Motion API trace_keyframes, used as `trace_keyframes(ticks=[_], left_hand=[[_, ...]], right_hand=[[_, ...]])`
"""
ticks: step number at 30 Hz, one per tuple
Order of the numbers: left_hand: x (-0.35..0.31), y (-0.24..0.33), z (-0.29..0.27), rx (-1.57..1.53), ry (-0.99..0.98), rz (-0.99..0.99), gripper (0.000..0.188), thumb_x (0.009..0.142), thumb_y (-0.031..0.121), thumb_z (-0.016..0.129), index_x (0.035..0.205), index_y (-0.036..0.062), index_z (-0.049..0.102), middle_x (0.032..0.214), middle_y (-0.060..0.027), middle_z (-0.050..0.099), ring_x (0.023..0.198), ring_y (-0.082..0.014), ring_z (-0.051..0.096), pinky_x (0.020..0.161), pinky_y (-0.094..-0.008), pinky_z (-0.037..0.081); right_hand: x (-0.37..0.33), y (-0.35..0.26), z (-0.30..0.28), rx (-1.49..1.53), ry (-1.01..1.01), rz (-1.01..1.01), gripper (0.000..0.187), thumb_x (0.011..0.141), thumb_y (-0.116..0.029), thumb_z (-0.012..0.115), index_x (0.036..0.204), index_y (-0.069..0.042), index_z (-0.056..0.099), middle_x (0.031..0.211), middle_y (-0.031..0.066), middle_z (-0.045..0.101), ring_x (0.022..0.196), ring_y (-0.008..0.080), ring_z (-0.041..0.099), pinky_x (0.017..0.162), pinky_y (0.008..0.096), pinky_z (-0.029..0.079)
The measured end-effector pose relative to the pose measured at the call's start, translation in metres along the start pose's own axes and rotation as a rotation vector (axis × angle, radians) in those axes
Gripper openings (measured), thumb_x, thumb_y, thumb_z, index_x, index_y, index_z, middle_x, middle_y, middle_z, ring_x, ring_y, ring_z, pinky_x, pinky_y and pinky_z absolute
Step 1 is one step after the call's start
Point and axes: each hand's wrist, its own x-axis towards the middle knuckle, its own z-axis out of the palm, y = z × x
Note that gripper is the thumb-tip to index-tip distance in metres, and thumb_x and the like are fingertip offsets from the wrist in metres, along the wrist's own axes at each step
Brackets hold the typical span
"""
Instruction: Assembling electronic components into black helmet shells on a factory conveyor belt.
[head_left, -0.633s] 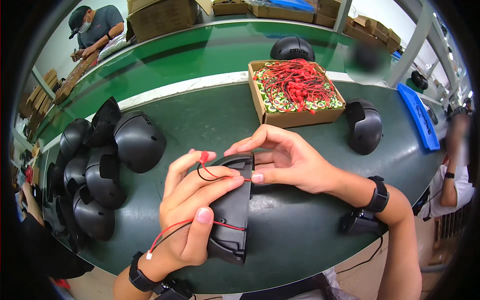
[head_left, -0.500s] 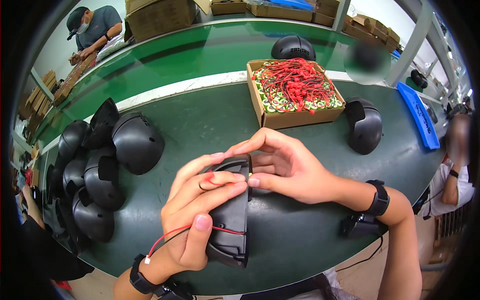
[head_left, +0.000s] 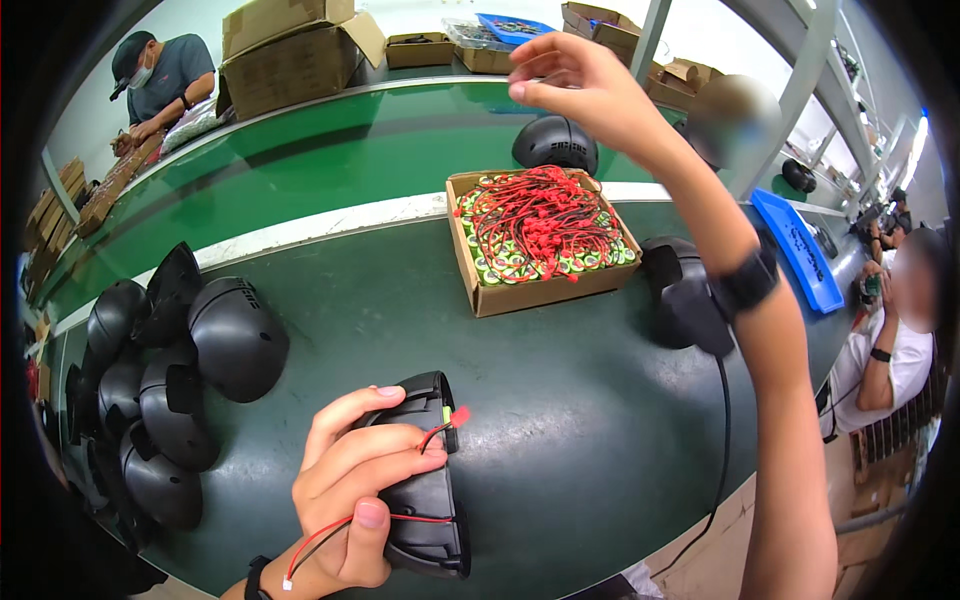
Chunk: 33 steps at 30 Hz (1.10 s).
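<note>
My left hand (head_left: 350, 490) grips a black domed plastic shell (head_left: 428, 545), its flat rim turned to the right. A thin red and black wire pair (head_left: 318, 540) runs out of the shell under my thumb and ends in a small white connector over my wrist. Near my fingertips a red plug (head_left: 460, 416) on short wires sticks out beside a bit of green at the rim. Raised far from the shell, my right hand (head_left: 590, 95) is beyond the cardboard box (head_left: 545, 293), fingers loosely curled and apart, with nothing visible in it. Green battery cells (head_left: 500, 262) with tangled red-black leads (head_left: 545, 215) fill that box.
Several black shells (head_left: 240, 340) are heaped at the left. Another shell (head_left: 556, 143) sits behind the box, and one (head_left: 668, 262) is partly hidden by my right forearm. A blue tray (head_left: 800, 255) lies at the right edge. Co-workers are at the far left and right.
My right hand has left the shell and moved up and away past the box. My left hand still holds the shell, now lower in view. The red plug is uncovered at the rim.
</note>
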Motion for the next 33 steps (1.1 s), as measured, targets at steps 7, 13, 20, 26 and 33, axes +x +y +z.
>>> trace_keyframes(ticks=[7,13,20,26,33], left_hand=[[0.003,-0.005,0.003,-0.042,0.048,0.096,0.045,0.092,0.027,0.036,0.093,-0.0026,0.070,0.088,-0.0152,0.066,0.104,-0.0379,0.055,0.094,-0.0473,0.041],[0.005,-0.005,0.000,-0.096,0.035,0.128,0.041,0.093,0.024,0.037,0.094,-0.0045,0.067,0.091,-0.0171,0.065,0.104,-0.0405,0.055,0.095,-0.0479,0.041],[0.004,-0.007,0.006,-0.179,0.075,0.122,0.047,0.094,0.027,0.032,0.094,-0.0049,0.067,0.093,-0.0176,0.065,0.110,-0.0396,0.053,0.099,-0.0484,0.037],[0.000,-0.008,0.000,-0.208,0.044,0.150,0.033,0.094,0.013,0.038,0.101,-0.0086,0.062,0.102,-0.0195,0.061,0.110,-0.0428,0.052,0.096,-0.0445,0.041],[0.005,-0.008,0.004,-0.220,0.033,0.170,0.035,0.094,0.015,0.038,0.101,-0.0098,0.062,0.103,-0.0208,0.059,0.111,-0.0428,0.052,0.094,-0.0438,0.042]], right_hand=[[0.010,0.129,-0.004,-0.820,-0.516,0.464,0.103,0.053,-0.016,0.082,0.142,-0.007,0.030,0.133,0.0234,0.045,0.120,0.0398,0.046,0.102,0.0427,0.040],[0.003,0.119,-0.025,-1.105,-0.487,0.485,0.092,0.049,-0.020,0.086,0.130,-0.005,0.046,0.126,0.0186,0.046,0.112,0.0419,0.047,0.095,0.0449,0.044],[-0.035,0.094,-0.064,-0.951,-0.073,0.410,0.089,0.044,-0.022,0.088,0.122,-0.008,0.049,0.119,0.0176,0.049,0.111,0.0408,0.047,0.092,0.0463,0.046],[-0.089,-0.071,-0.031,-0.422,-0.036,-0.317,0.052,0.052,0.002,0.072,0.096,-0.004,0.045,0.121,0.0140,0.050,0.110,0.0320,0.047,0.094,0.0364,0.039],[-0.190,-0.121,0.025,-0.082,-0.344,-0.287,0.069,0.054,-0.008,0.084,0.116,-0.021,0.058,0.141,0.0212,0.033,0.116,0.0347,0.045,0.092,0.0434,0.043]])
